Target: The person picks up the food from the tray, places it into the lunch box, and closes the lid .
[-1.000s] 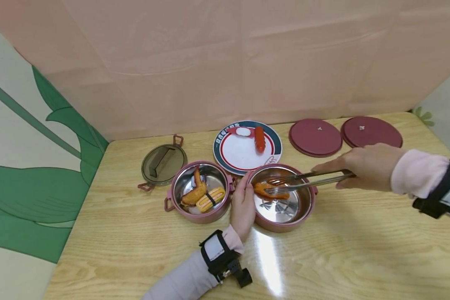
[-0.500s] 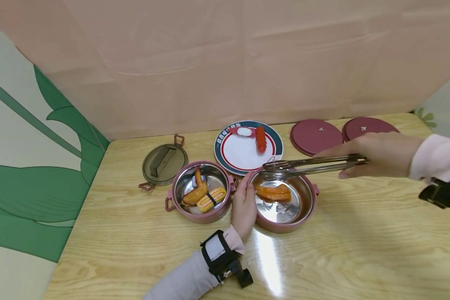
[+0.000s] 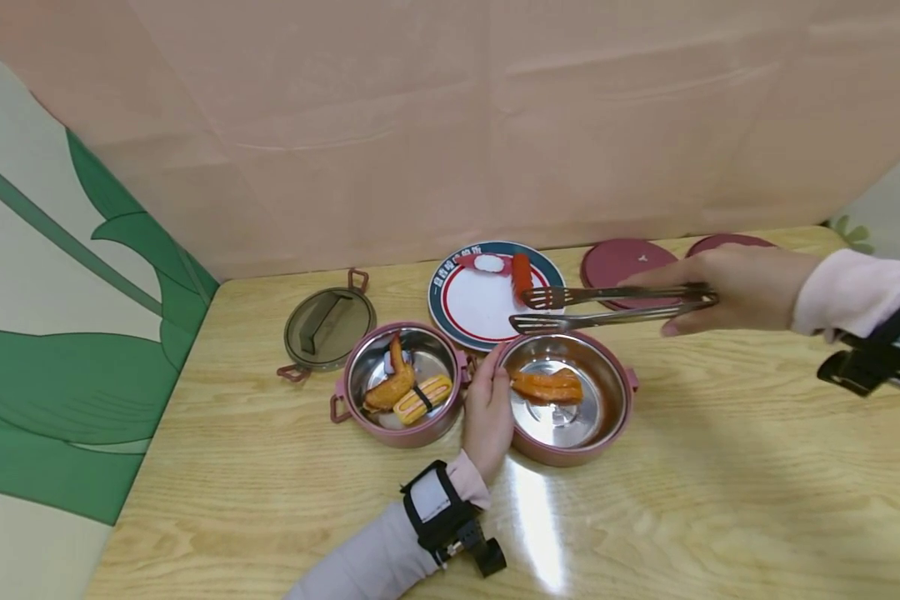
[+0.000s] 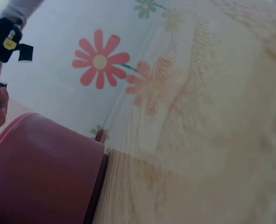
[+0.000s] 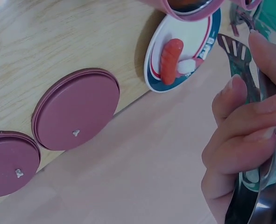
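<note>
My right hand (image 3: pixel 753 283) holds metal tongs (image 3: pixel 607 320), fingers and thumb wrapped round the arms in the right wrist view. The slotted tips stand apart, holding nothing, and overlap the plate's (image 3: pixel 474 312) near edge beside a red sausage (image 3: pixel 521 273). A pink and white piece (image 3: pixel 490 263) lies on the same plate. My left hand (image 3: pixel 486 417) holds the left side of the right pink pot (image 3: pixel 570 457), its fingers reaching between the two pots. Inside that pot lies a brown-orange food piece (image 3: pixel 547 387). The left wrist view shows the pot's outer wall (image 4: pixel 44 172).
The left pink pot (image 3: pixel 412 437) contains a toy chicken wing (image 3: pixel 392 388) and a yellow piece with a black band (image 3: pixel 423 398). A glass-like lid (image 3: pixel 337 346) lies behind it. Two maroon lids (image 5: pixel 74 109) lie flat at the back right, partly behind the right hand.
The tongs have let go of the brown-orange food inside the right pot, risen out, and moved back over the plate's near edge. My left hand stays on the pot.
</note>
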`<state>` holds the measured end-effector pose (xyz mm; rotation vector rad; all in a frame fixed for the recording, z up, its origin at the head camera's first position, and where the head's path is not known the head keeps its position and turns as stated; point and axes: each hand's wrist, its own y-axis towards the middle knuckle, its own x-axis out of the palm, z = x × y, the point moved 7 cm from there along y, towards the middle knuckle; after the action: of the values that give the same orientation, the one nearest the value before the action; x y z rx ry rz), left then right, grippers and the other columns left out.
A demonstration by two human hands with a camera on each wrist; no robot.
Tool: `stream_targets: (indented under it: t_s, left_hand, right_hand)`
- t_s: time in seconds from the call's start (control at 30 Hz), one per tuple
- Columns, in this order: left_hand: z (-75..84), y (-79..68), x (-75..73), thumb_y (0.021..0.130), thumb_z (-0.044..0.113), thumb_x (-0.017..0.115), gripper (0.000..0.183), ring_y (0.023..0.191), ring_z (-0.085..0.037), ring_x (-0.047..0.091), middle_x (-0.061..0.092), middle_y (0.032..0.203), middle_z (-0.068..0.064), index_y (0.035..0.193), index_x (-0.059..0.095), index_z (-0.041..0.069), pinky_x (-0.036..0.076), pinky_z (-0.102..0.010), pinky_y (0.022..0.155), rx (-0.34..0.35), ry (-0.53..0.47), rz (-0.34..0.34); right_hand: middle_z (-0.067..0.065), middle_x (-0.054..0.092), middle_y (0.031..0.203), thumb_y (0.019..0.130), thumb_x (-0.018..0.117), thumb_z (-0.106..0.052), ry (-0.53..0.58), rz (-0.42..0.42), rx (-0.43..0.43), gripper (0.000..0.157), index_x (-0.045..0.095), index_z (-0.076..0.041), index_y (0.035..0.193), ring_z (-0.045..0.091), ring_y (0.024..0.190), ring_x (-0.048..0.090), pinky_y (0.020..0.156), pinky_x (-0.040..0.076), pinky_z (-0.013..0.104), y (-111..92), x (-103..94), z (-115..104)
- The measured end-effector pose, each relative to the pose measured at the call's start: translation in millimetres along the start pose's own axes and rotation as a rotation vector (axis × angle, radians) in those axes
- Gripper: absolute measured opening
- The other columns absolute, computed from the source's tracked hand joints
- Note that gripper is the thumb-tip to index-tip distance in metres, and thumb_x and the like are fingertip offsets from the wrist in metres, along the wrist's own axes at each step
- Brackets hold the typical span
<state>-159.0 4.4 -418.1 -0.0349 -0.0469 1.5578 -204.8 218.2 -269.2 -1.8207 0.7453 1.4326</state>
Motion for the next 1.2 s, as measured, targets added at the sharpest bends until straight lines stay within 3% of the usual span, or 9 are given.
stream_targets:
  t_s: [0.17, 0.33, 0.47, 0.57, 0.63, 0.77, 0.9, 0.97, 1.2]
  left_hand:
    - [-0.3, 0.3, 0.6, 0.102, 0.007, 0.034, 0.044, 0.142, -0.019, 0.035, 0.042, 0.151, -0.011, 0.145, 0.040, 0.002, 0.028, -0.038, 0.120, -0.002, -0.016, -0.002]
    - [0.1, 0.4, 0.9, 0.102, 0.006, 0.034, 0.043, 0.141, -0.020, 0.036, 0.043, 0.150, -0.013, 0.144, 0.041, 0.001, 0.029, -0.037, 0.120, 0.006, -0.020, 0.004]
    - [0.5, 0.6, 1.2, 0.102, 0.007, 0.034, 0.043, 0.141, -0.020, 0.036, 0.042, 0.150, -0.013, 0.145, 0.041, 0.001, 0.029, -0.038, 0.119, 0.005, -0.018, 0.001]
    - [0.8, 0.9, 1.4, 0.102, 0.008, 0.034, 0.043, 0.141, -0.019, 0.036, 0.042, 0.151, -0.012, 0.145, 0.040, 0.002, 0.029, -0.038, 0.119, -0.001, -0.016, -0.003]
    - [1.2, 0.9, 1.4, 0.102, 0.008, 0.034, 0.044, 0.141, -0.019, 0.036, 0.042, 0.151, -0.012, 0.145, 0.040, 0.002, 0.029, -0.038, 0.119, 0.000, -0.012, -0.004]
    - [1.6, 0.7, 1.4, 0.102, 0.007, 0.034, 0.043, 0.141, -0.020, 0.037, 0.043, 0.150, -0.012, 0.145, 0.041, 0.002, 0.030, -0.038, 0.119, 0.009, -0.006, -0.001]
    - [1.4, 0.6, 1.5, 0.102, 0.006, 0.035, 0.043, 0.140, -0.020, 0.038, 0.044, 0.149, -0.012, 0.144, 0.042, 0.002, 0.031, -0.037, 0.119, 0.015, 0.003, 0.003]
    - [1.3, 0.7, 1.7, 0.102, 0.006, 0.034, 0.043, 0.140, -0.020, 0.038, 0.044, 0.149, -0.012, 0.144, 0.042, 0.002, 0.031, -0.038, 0.119, 0.016, 0.003, 0.003]
    - [1.4, 0.4, 2.5, 0.102, 0.007, 0.034, 0.043, 0.140, -0.020, 0.037, 0.043, 0.150, -0.012, 0.144, 0.042, 0.003, 0.030, -0.039, 0.119, 0.012, -0.007, -0.001]
  right_hand:
    - [-0.009, 0.044, 0.063, 0.076, 0.080, -0.034, 0.023, -0.017, 0.083, 0.067, 0.056, -0.021, 0.137, 0.004, 0.055, 0.038, 0.052, 0.032, 0.021, 10.6, -0.8, 3.5]
    - [-0.005, 0.054, 0.069, 0.073, 0.083, -0.033, 0.055, 0.021, 0.141, 0.070, 0.057, -0.016, 0.136, 0.010, 0.059, 0.045, 0.054, 0.036, 0.024, 21.2, -2.8, 8.5]
    - [0.003, 0.066, 0.090, 0.069, 0.086, -0.030, 0.101, 0.064, 0.140, 0.073, 0.058, -0.012, 0.135, 0.012, 0.067, 0.052, 0.059, 0.042, 0.024, 30.9, -4.8, 9.2]
    - [0.012, 0.066, 0.109, 0.069, 0.087, -0.030, 0.099, 0.087, 0.131, 0.075, 0.057, -0.010, 0.135, 0.016, 0.074, 0.054, 0.063, 0.044, 0.027, 38.2, -5.9, 9.7]
    - [0.011, 0.067, 0.107, 0.070, 0.086, -0.030, 0.110, 0.087, 0.147, 0.074, 0.057, -0.008, 0.135, 0.017, 0.074, 0.054, 0.063, 0.044, 0.029, 42.2, -5.4, 11.3]
    - [0.006, 0.064, 0.086, 0.073, 0.083, -0.036, 0.147, 0.081, 0.203, 0.075, 0.054, -0.010, 0.137, 0.018, 0.071, 0.052, 0.061, 0.041, 0.031, 48.1, -4.2, 14.1]
    - [0.017, 0.067, 0.113, 0.077, 0.078, -0.044, 0.171, 0.081, 0.234, 0.077, 0.050, -0.013, 0.141, 0.027, 0.087, 0.057, 0.072, 0.046, 0.038, 53.9, -2.0, 14.9]
    - [0.018, 0.060, 0.131, 0.078, 0.076, -0.046, 0.171, 0.090, 0.240, 0.075, 0.051, -0.014, 0.141, 0.031, 0.097, 0.058, 0.081, 0.048, 0.043, 57.8, -1.1, 14.7]
    - [0.024, 0.066, 0.116, 0.083, 0.071, -0.045, 0.133, 0.078, 0.306, 0.068, 0.055, -0.004, 0.135, 0.031, 0.082, 0.060, 0.071, 0.049, 0.041, 68.1, 5.6, 23.8]
